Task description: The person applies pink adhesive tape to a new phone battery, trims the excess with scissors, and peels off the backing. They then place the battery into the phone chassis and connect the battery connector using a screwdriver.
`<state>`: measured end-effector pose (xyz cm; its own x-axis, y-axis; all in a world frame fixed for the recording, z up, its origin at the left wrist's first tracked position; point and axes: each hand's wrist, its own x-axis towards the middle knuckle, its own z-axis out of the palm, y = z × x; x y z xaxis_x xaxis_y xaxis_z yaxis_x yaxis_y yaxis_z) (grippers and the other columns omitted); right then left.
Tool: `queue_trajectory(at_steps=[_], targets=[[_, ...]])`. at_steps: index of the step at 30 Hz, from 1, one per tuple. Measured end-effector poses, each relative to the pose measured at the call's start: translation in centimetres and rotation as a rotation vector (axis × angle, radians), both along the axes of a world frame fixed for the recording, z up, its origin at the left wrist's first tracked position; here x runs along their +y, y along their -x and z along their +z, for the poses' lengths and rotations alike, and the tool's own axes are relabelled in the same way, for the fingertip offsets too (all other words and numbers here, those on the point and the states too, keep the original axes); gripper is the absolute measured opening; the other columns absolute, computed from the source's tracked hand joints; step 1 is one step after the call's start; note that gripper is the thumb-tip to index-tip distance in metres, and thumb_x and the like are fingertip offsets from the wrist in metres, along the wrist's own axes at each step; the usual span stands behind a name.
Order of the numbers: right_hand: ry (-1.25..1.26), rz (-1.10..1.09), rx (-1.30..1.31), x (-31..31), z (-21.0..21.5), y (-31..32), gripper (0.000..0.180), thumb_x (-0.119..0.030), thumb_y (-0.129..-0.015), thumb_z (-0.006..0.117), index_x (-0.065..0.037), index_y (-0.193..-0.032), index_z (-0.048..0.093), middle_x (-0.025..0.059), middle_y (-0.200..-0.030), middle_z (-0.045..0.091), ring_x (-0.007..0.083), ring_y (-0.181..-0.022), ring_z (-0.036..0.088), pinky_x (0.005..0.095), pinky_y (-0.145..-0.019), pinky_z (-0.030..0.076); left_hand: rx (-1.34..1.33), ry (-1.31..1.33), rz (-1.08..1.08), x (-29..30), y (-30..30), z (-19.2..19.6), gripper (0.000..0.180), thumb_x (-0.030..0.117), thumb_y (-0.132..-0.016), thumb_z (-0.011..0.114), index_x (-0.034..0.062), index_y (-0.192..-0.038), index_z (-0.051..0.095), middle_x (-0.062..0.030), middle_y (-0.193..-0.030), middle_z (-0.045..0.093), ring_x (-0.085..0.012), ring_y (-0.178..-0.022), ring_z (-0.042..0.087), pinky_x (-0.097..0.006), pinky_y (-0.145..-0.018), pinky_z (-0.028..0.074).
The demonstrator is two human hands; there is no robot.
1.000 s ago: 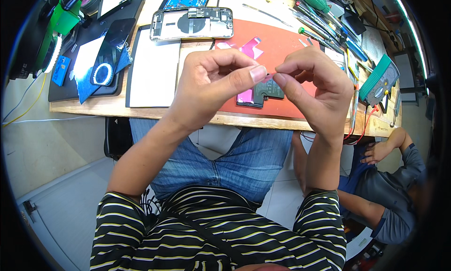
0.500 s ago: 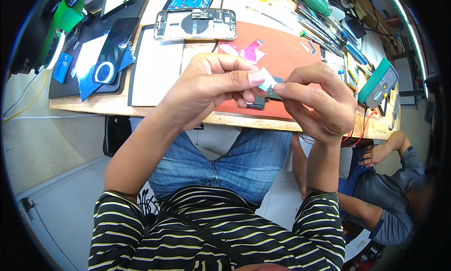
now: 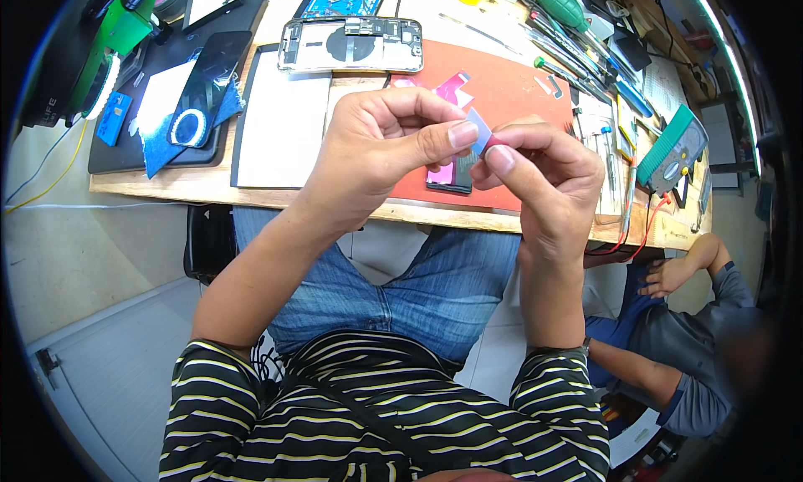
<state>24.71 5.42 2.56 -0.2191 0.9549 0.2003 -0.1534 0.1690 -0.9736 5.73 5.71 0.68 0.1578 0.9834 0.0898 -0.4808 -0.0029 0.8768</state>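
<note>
A small piece of pale bluish film [image 3: 478, 132] with a reddish lower end is stretched between my two hands above the orange mat [image 3: 514, 89]. My left hand [image 3: 389, 143] pinches its upper left side between thumb and forefinger. At its lower right end, the thumb and forefinger of my right hand [image 3: 548, 168] are closed on it. Beneath the hands lies a flat black part [image 3: 452, 179] with a pink edge, mostly covered by my fingers. Pink film scraps [image 3: 454, 87] rest on the mat just beyond.
An opened phone [image 3: 351, 45] lies behind the mat, a white sheet [image 3: 280, 118] to its left. Farther left a dark phone [image 3: 209, 81] rests on a laptop-like slab. Screwdrivers [image 3: 577, 51] and a green multimeter [image 3: 673, 152] stand at right. Another person [image 3: 686, 340] sits lower right.
My right hand has shifted left and turned, its thumb now showing more. The film piece is tilted more upright, and more of the black part below shows.
</note>
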Motion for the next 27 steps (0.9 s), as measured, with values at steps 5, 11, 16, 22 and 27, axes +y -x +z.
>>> queue_trajectory(at_steps=[5,11,16,22,27], targets=[[-0.1,-0.047,0.015,0.2,-0.4,0.3,0.014,0.005,-0.089,0.073,0.008,-0.104,0.074,0.0117,-0.095,0.072,0.0141,-0.08,0.07,0.0246,-0.069,0.058,0.408,-0.426,0.377,-0.6,-1.0,-0.5,0.017,0.003,-0.084,0.082,-0.0019,-0.098,0.074,-0.0087,-0.097,0.07,-0.0137,-0.086,0.067,-0.026,-0.075,0.055],[-0.455,-0.195,-0.273,0.4,-0.6,0.6,0.022,0.006,-0.085,0.075,0.0,-0.105,0.079,0.01,-0.092,0.072,0.0115,-0.075,0.069,0.0229,-0.064,0.057,0.502,-0.582,0.462,-0.4,-1.1,-1.0,0.018,0.005,-0.082,0.082,0.0022,-0.099,0.078,-0.011,-0.098,0.074,-0.0172,-0.086,0.07,-0.028,-0.075,0.056],[-0.511,-0.218,-0.354,0.4,-0.5,0.8,0.022,0.007,-0.083,0.076,0.0,-0.103,0.079,0.0098,-0.089,0.072,0.0118,-0.074,0.069,0.0235,-0.063,0.056,0.558,-0.618,0.466,0.0,-0.6,-0.9,0.017,0.005,-0.082,0.082,0.0028,-0.098,0.079,-0.0113,-0.096,0.075,-0.0199,-0.087,0.071,-0.03,-0.078,0.056],[-0.5,-0.201,-0.379,0.2,-0.3,0.8,0.02,0.009,-0.083,0.076,0.004,-0.102,0.078,0.0121,-0.094,0.072,0.0116,-0.079,0.065,0.0205,-0.063,0.051,0.735,-0.719,0.498,0.1,-0.1,-0.3,0.015,0.007,-0.081,0.082,0.0054,-0.096,0.079,-0.0081,-0.094,0.075,-0.0223,-0.089,0.068,-0.033,-0.08,0.054],[-0.492,-0.199,-0.378,0.2,-0.1,0.8,0.019,0.009,-0.083,0.077,0.004,-0.102,0.078,0.0118,-0.094,0.072,0.0115,-0.078,0.065,0.0206,-0.063,0.051,0.74,-0.73,0.497,0.2,-0.1,-0.1,0.014,0.006,-0.082,0.081,0.0058,-0.096,0.078,-0.0074,-0.092,0.075,-0.0227,-0.089,0.067,-0.034,-0.079,0.053]])
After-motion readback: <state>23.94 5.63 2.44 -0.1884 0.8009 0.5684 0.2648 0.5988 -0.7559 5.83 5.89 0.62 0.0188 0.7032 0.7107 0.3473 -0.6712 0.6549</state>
